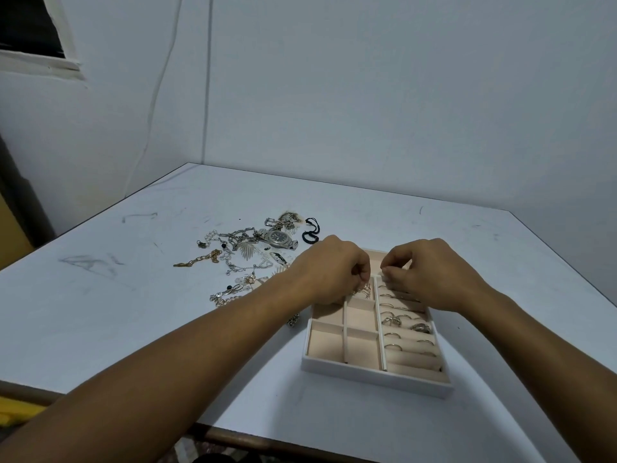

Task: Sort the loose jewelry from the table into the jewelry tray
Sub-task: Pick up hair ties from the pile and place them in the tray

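Note:
A white jewelry tray (pixel 374 375) with beige lining stands on the table's right half. Its right column holds several rings (pixel 394 319) tucked in ring rolls. My left hand (pixel 329 272) hovers over the tray's upper left compartments, fingers curled, pinching a small silver piece (pixel 362 290). My right hand (pixel 430 272) is over the top of the ring column, fingertips pinched together on something too small to make out. Loose jewelry lies left of the tray: a silver watch (pixel 278 238), a gold chain (pixel 197 259), silver chains (pixel 227 297) and a black cord (pixel 310 233).
The white table (pixel 133 312) has scuffed bare surface at left and in front. A wall stands close behind it. A small chain piece (pixel 293 319) lies right beside the tray's left wall. The table's front edge is near my forearms.

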`<state>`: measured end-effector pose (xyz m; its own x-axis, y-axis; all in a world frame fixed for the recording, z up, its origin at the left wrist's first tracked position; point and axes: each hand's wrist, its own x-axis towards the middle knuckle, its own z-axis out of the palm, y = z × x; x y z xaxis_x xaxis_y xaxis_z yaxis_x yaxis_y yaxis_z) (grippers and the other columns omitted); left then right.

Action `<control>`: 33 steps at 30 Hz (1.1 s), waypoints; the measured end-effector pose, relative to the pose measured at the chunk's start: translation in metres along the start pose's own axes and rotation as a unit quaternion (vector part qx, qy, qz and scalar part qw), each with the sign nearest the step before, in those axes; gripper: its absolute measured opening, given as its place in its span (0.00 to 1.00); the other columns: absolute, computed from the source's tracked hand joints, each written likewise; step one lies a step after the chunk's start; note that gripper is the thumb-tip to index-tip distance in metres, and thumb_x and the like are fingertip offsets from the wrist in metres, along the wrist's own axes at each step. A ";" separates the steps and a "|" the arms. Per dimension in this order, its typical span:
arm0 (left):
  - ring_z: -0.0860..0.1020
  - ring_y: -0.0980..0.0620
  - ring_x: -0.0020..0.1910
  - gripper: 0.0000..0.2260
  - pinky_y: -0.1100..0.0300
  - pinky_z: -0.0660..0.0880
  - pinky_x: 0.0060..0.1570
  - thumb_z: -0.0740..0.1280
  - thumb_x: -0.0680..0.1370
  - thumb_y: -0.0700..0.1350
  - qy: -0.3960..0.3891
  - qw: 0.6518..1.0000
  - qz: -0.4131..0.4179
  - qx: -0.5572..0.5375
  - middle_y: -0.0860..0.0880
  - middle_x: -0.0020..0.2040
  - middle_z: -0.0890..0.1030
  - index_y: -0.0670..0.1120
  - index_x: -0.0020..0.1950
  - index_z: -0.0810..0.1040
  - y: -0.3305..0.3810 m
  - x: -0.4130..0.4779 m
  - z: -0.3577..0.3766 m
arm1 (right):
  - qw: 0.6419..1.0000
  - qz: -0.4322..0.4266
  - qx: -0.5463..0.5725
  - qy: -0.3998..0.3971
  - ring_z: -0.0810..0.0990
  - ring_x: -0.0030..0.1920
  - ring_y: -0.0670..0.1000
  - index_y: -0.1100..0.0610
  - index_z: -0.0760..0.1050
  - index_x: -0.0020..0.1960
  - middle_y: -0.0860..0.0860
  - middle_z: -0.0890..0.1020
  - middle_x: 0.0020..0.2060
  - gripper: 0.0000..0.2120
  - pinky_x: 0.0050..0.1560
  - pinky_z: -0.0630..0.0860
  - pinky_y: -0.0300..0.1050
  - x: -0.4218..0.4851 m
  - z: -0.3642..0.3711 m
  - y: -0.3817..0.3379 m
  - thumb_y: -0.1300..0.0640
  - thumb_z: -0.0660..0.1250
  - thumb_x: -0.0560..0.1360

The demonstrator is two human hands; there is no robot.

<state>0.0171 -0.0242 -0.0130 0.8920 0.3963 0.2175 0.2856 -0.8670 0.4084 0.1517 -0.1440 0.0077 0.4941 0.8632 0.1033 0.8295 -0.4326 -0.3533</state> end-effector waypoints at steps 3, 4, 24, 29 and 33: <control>0.80 0.54 0.41 0.07 0.55 0.78 0.44 0.67 0.73 0.41 0.015 1.000 0.005 0.001 0.53 0.40 0.84 0.50 0.45 0.83 0.000 -0.001 -0.001 | 1.000 -0.003 -0.004 0.003 0.81 0.42 0.46 0.47 0.83 0.44 0.41 0.83 0.42 0.06 0.48 0.80 0.50 0.001 0.000 -0.001 0.53 0.66 0.74; 0.80 0.54 0.40 0.06 0.55 0.78 0.44 0.68 0.73 0.41 0.019 1.000 0.006 0.001 0.53 0.40 0.84 0.50 0.46 0.83 0.000 -0.002 -0.001 | 1.000 -0.004 -0.006 0.003 0.81 0.42 0.46 0.47 0.83 0.44 0.42 0.83 0.42 0.06 0.48 0.79 0.50 0.003 0.000 -0.001 0.53 0.66 0.74; 0.74 0.52 0.56 0.13 0.53 0.72 0.56 0.62 0.76 0.53 0.083 0.996 -0.013 0.020 0.54 0.57 0.80 0.52 0.57 0.78 -0.036 -0.058 -0.004 | 0.997 -0.068 0.000 -0.020 0.77 0.59 0.52 0.48 0.78 0.60 0.51 0.76 0.64 0.15 0.57 0.72 0.44 0.095 0.043 -0.057 0.53 0.67 0.74; 0.74 0.52 0.58 0.15 0.53 0.71 0.56 0.61 0.76 0.54 0.102 0.994 -0.013 0.045 0.54 0.58 0.80 0.51 0.59 0.77 -0.032 -0.065 -0.002 | 0.996 -0.057 -0.008 -0.071 0.72 0.66 0.52 0.50 0.77 0.64 0.50 0.75 0.67 0.18 0.59 0.69 0.42 0.115 0.054 -0.073 0.54 0.68 0.74; 0.71 0.53 0.60 0.16 0.50 0.70 0.59 0.60 0.76 0.53 0.100 0.994 -0.019 0.045 0.55 0.58 0.79 0.52 0.60 0.77 -0.029 -0.071 0.000 | 0.996 -0.036 -0.018 -0.083 0.78 0.56 0.52 0.50 0.80 0.60 0.51 0.82 0.57 0.18 0.52 0.75 0.42 0.119 0.059 -0.076 0.57 0.71 0.70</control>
<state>-0.0545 -0.0278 -0.0406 0.7948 0.4733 0.3798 0.3560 -0.8705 0.3400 0.1324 0.0072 -0.0078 0.3860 0.9220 -0.0293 0.8716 -0.3749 -0.3159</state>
